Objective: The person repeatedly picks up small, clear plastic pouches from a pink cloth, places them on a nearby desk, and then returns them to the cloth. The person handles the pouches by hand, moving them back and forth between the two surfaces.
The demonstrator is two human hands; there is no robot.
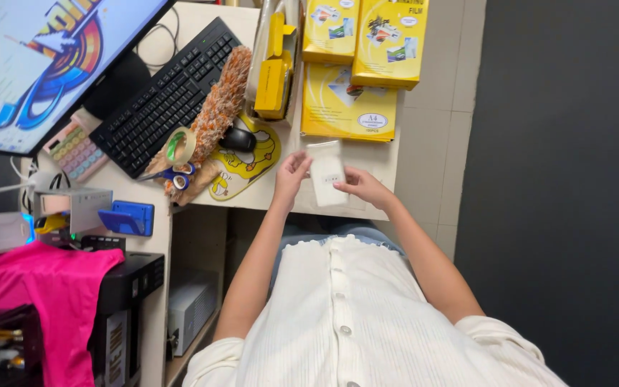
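I pinch a small white card in a clear sleeve (326,174) between both hands above the desk edge (385,161): my left hand (291,174) grips one side, my right hand (362,185) the other. Yellow laminating-film boxes (349,107) lie just beyond it, and a black mouse (238,139) sits on a yellow mousepad (252,161) near my left hand.

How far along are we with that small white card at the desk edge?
Done: nothing finished shows. In hand: left hand and right hand hold the small white card, apparently inside a clear pouch, over the desk. Left: the yellow film boxes lie behind, apparently shut.
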